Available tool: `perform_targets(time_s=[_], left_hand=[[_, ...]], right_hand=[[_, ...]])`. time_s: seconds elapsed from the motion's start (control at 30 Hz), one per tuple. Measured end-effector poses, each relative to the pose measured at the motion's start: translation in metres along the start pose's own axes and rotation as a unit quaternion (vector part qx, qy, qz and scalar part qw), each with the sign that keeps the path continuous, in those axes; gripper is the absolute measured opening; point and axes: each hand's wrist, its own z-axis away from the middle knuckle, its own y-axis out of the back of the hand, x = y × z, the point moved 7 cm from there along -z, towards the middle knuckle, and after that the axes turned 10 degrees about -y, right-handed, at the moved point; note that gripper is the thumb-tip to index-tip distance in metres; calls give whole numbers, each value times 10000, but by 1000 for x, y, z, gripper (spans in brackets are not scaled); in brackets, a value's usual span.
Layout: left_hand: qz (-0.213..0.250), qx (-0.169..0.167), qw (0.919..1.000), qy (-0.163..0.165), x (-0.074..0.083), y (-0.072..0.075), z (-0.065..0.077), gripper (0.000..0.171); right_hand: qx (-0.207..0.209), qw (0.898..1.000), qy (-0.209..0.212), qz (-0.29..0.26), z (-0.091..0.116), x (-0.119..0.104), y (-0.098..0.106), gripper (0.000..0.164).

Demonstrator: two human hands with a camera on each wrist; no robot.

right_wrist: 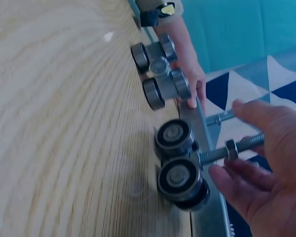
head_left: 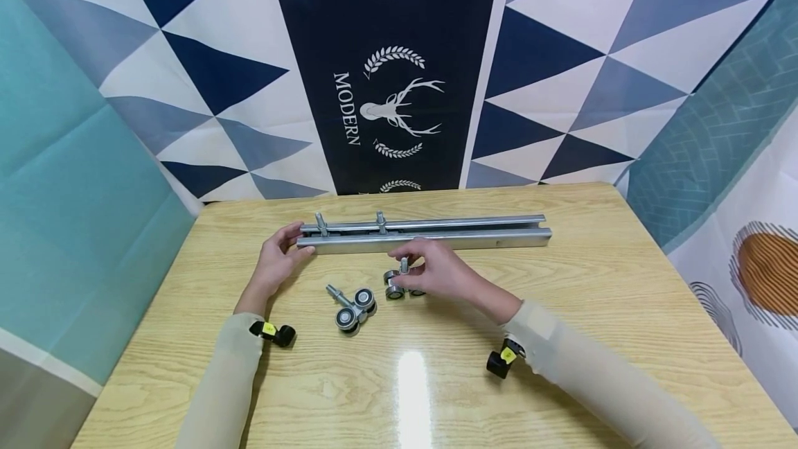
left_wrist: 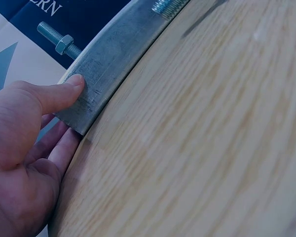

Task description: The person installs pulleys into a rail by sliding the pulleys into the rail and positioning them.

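A silver metal rail (head_left: 430, 240) with an open slot lies across the table's far part. Two bolts, one left (head_left: 321, 224) and one right (head_left: 381, 222), rise from its slot. My left hand (head_left: 280, 258) grips the rail's left end, thumb on the near side wall. A four-wheeled roller trolley (right_wrist: 180, 170) stands on its wheels just in front of the rail, its threaded bolt with a nut (right_wrist: 231, 149) upright. Around that bolt, my right hand (head_left: 439, 270) has its fingers spread, with gaps showing. A second roller trolley (head_left: 355, 309) lies tilted nearer me, bolt pointing far-left.
The wooden table (head_left: 349, 393) carries all of these parts. A patterned cloth backdrop (head_left: 399, 33) hangs behind its far edge, and a teal panel (head_left: 75, 172) stands on the left. Each forearm wears a black wrist camera, left (head_left: 274, 333) and right (head_left: 502, 360).
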Motion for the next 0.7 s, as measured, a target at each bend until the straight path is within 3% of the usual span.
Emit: perform_targets(time_s=[0.17,0.43,0.7], left_hand=[[-3,-27,10000,-39,0,1,0,65],[17,-13,10000,-65,0,1,0,66],[65,-1,10000,-74,0,0,0,65]], right_hand=[[128,9985,-4,526,0,-7,-3,43],[426,9942,-49,989,-3,-10,-4,20],[625,9886,52,1367,-6,-13,-2,12]])
